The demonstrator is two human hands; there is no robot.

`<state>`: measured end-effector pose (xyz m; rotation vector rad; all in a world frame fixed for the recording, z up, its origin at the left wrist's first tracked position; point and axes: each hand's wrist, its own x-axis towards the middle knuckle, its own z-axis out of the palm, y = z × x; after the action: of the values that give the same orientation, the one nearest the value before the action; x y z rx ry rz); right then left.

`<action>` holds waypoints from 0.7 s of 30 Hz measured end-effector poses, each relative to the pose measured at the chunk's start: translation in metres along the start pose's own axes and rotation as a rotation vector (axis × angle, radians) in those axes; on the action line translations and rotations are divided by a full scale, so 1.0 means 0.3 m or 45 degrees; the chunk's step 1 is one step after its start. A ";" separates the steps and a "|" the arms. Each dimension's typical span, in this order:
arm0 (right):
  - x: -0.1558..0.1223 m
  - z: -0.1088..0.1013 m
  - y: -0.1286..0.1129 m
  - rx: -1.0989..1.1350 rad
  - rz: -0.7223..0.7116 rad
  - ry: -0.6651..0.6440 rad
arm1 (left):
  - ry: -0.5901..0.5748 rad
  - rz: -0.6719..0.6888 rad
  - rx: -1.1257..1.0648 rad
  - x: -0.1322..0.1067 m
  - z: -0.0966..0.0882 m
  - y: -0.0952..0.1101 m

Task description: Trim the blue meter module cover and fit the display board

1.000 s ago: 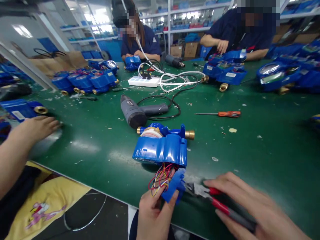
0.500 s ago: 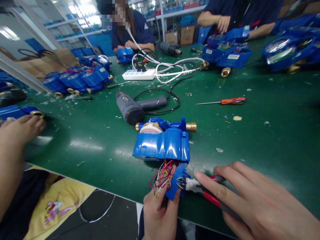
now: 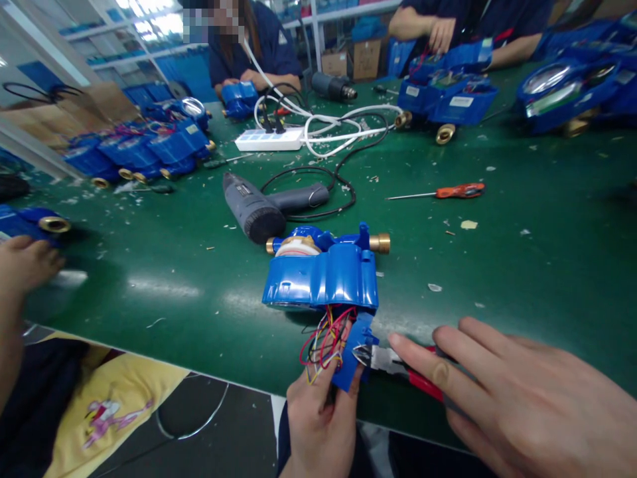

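A blue water meter (image 3: 321,279) with brass pipe ends lies on the green table in front of me. Thin red, black, yellow and white wires (image 3: 326,345) hang from its near side. My left hand (image 3: 321,418) pinches a blue plastic flap (image 3: 354,358) by the wires, its fingertips partly behind them. In my right hand (image 3: 502,392) is a pair of diagonal cutters (image 3: 388,362) with red grips. The cutter jaws look closed and lie against the flap's right part; whether they bite on it I cannot tell.
A grey heat gun (image 3: 259,209) lies just behind the meter, its black cable looping back to a white power strip (image 3: 269,139). An orange screwdriver (image 3: 460,191) lies to the right. More blue meters (image 3: 144,149) stand at the back left. A neighbour's hand (image 3: 24,265) is at the left edge.
The cutter jaws and handles, apart before, have come together at the flap. The neighbour's hand at left has drawn back from a brass fitting. The view has shifted slightly.
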<state>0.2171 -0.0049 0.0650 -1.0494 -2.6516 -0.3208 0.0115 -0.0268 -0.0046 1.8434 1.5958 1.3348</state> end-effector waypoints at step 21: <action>-0.050 0.005 0.035 0.173 0.135 -0.002 | 0.011 0.054 0.049 -0.004 0.002 -0.001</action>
<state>0.2347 -0.0063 0.0597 -1.1411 -2.5658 -0.1155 0.0118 -0.0276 -0.0056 1.9069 1.6060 1.3406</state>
